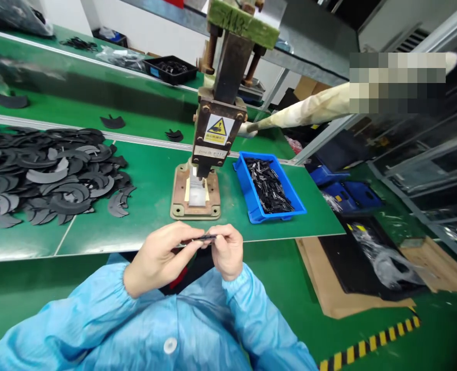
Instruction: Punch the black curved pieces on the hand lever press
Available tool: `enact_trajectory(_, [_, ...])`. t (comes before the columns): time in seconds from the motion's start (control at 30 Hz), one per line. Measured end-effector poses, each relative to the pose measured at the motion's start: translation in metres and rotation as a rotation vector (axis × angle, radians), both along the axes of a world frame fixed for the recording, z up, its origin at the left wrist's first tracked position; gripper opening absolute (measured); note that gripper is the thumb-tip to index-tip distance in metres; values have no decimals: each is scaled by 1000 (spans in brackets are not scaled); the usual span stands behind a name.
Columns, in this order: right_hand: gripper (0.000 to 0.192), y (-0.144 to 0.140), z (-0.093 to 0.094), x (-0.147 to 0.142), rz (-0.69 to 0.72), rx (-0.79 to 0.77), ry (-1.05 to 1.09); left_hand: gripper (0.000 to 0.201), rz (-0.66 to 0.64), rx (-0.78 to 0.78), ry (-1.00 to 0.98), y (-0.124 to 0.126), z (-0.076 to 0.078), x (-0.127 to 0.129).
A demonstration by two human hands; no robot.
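In blue sleeves [97, 304], you pinch a thin dark part [207, 237] at the front edge of the green desk [151, 201], the grip of your left hand [158, 257] and that of your right hand [228, 252] both closed on it, fingers hiding much of its shape. Just beyond your fingertips stands a press [220, 129], its metal base [176, 201] set near that front edge. To its right, a narrow strip of green parts the base from a blue bin [301, 210] heaped with small black pieces [269, 185]; another strip runs between bin and front edge, reaching the desk's right front corner. To its left, a broader stretch leads to a pile of curved dark pieces [69, 201] covering much of the left end. A pale-wrapped lever [309, 108] slants up and right from the press. Past the far edge, loose curved pieces [112, 122] lie well apart on a green ledge [147, 111]; farther back sits a black tray [189, 77].
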State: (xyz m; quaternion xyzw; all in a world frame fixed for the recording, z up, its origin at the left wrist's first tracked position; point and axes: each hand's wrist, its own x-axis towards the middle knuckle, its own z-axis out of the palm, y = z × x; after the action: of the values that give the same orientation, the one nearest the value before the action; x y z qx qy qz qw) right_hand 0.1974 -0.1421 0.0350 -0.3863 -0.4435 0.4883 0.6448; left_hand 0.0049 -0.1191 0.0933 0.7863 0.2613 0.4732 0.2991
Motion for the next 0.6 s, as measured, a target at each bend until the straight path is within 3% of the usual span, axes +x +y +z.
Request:
enact_trajectory(0.43, [30,1,-9,6,-6,-5,-178,30,7,-16,55,3,-8,-5])
enact_trajectory(0.6, [21,5,10,10,-17,62,-300,31,25,47,89,7,-4,-10])
